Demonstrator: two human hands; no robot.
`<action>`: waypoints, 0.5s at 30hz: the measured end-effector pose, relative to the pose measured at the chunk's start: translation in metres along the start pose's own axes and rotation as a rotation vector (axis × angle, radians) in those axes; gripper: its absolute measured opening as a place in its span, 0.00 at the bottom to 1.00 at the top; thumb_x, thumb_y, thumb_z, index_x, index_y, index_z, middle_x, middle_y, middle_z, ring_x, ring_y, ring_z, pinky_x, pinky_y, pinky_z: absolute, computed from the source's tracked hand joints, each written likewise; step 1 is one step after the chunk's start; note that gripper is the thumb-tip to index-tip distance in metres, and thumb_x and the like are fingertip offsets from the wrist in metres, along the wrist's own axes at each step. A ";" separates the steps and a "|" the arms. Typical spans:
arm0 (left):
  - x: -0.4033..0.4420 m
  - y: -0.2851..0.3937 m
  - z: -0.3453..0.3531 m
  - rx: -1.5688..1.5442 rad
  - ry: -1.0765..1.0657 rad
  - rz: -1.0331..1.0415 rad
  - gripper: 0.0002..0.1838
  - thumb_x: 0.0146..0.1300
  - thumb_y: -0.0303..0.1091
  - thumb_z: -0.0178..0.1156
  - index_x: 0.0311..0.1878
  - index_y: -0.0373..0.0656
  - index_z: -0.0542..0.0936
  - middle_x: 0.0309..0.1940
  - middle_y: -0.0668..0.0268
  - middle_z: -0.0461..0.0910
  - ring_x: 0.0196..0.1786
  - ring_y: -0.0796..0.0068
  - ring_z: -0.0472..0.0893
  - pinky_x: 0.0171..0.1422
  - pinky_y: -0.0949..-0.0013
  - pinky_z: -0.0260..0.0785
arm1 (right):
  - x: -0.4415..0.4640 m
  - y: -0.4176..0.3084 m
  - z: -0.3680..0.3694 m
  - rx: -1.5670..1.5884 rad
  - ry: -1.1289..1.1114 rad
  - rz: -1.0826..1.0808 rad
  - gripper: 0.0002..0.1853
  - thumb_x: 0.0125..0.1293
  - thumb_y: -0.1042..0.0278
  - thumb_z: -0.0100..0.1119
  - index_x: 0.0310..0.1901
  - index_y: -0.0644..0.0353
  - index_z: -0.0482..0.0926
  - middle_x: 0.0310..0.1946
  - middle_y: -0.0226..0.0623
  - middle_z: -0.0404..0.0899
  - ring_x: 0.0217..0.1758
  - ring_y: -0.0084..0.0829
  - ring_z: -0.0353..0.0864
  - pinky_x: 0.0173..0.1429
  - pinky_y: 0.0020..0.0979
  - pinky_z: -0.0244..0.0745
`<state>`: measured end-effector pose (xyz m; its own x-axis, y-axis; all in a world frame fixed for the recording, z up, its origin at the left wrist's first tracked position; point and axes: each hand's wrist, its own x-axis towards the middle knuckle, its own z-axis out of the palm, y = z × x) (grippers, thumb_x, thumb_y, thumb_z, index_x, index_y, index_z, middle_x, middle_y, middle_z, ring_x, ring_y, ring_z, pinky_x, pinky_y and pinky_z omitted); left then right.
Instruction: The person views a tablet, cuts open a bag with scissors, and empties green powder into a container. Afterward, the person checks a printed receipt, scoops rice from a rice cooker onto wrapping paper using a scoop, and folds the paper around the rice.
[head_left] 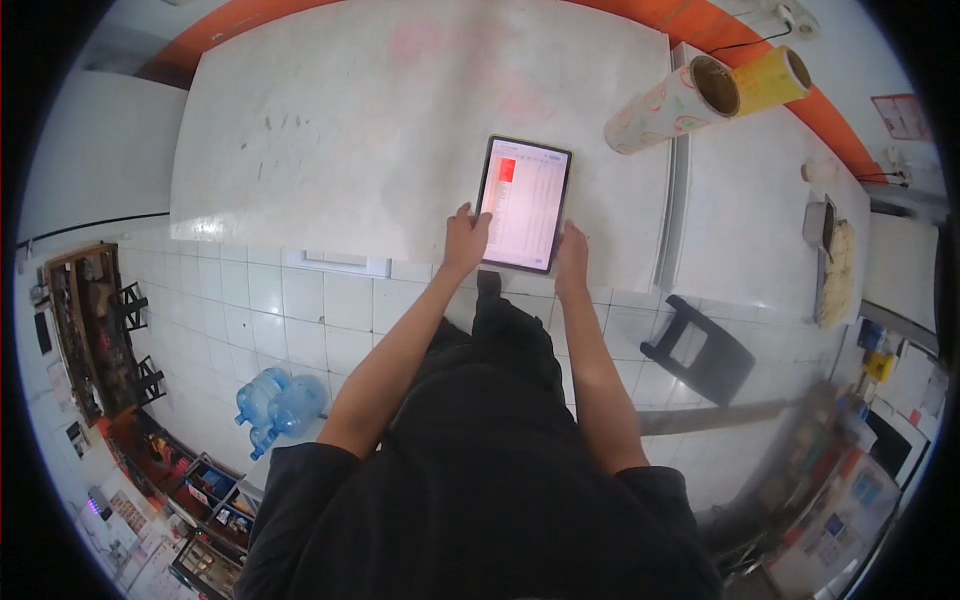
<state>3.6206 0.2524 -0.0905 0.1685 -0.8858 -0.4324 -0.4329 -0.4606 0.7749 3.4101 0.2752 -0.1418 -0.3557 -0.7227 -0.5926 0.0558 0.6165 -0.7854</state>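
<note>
A tablet (pixel 524 205) with a dark rim and a lit, pinkish-white screen is at the near edge of the white table, its lower end toward my body. A red block and lines of text too small to read show on the screen. My left hand (pixel 467 242) grips the tablet's lower left side, the thumb over the rim and the fingers partly hidden. On the opposite side, my right hand (pixel 571 255) is closed along the lower right edge. Some of its fingers are hidden.
Two upright rolls, one patterned white (pixel 670 105) and one yellow (pixel 770 82), stand at the table's (pixel 330 130) right. A dark plastic stool (pixel 700 350) is on the tiled floor at right. Several blue water bottles (pixel 295 405) stand at left.
</note>
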 end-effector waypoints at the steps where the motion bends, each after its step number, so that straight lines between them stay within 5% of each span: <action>1: 0.005 0.012 -0.005 -0.130 -0.052 -0.140 0.35 0.65 0.47 0.56 0.66 0.27 0.66 0.49 0.39 0.77 0.55 0.47 0.78 0.64 0.56 0.66 | 0.012 0.004 -0.002 0.181 -0.148 0.130 0.35 0.75 0.47 0.46 0.66 0.76 0.63 0.59 0.56 0.73 0.63 0.41 0.73 0.67 0.38 0.65; 4: 0.012 -0.008 0.003 -0.149 -0.060 -0.063 0.33 0.67 0.50 0.49 0.65 0.30 0.68 0.54 0.39 0.77 0.61 0.45 0.75 0.67 0.57 0.64 | -0.034 -0.043 0.023 -0.056 -0.054 0.018 0.32 0.76 0.47 0.43 0.63 0.74 0.68 0.62 0.51 0.71 0.67 0.39 0.68 0.70 0.36 0.60; 8: 0.004 -0.008 -0.018 -0.307 -0.031 -0.010 0.30 0.71 0.49 0.44 0.63 0.31 0.68 0.55 0.45 0.77 0.61 0.48 0.75 0.68 0.60 0.62 | -0.077 -0.082 0.027 0.031 -0.104 0.028 0.31 0.77 0.48 0.43 0.62 0.73 0.68 0.60 0.48 0.71 0.65 0.35 0.68 0.69 0.34 0.59; 11: -0.033 0.030 -0.087 -0.541 -0.055 0.061 0.29 0.73 0.51 0.42 0.62 0.33 0.68 0.52 0.53 0.77 0.57 0.60 0.75 0.66 0.65 0.63 | -0.122 -0.138 0.044 0.094 -0.142 -0.135 0.24 0.77 0.52 0.45 0.56 0.69 0.71 0.52 0.43 0.75 0.58 0.29 0.72 0.64 0.31 0.65; 13: -0.071 0.079 -0.148 -0.647 -0.044 0.175 0.31 0.75 0.57 0.41 0.63 0.36 0.65 0.52 0.62 0.74 0.56 0.76 0.72 0.63 0.70 0.63 | -0.146 -0.176 0.054 0.171 -0.339 -0.208 0.16 0.76 0.58 0.52 0.49 0.66 0.70 0.38 0.36 0.79 0.41 0.20 0.75 0.48 0.26 0.70; 15: -0.096 0.091 -0.202 -0.686 -0.049 0.191 0.34 0.74 0.62 0.40 0.64 0.38 0.63 0.52 0.61 0.74 0.55 0.76 0.73 0.62 0.70 0.64 | -0.173 -0.216 0.076 0.252 -0.430 -0.267 0.12 0.74 0.64 0.56 0.46 0.64 0.70 0.31 0.29 0.78 0.34 0.15 0.72 0.41 0.21 0.68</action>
<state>3.7440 0.2847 0.1146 0.0981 -0.9585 -0.2678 0.2069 -0.2435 0.9476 3.5309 0.2431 0.1165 0.0209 -0.9381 -0.3456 0.2559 0.3392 -0.9052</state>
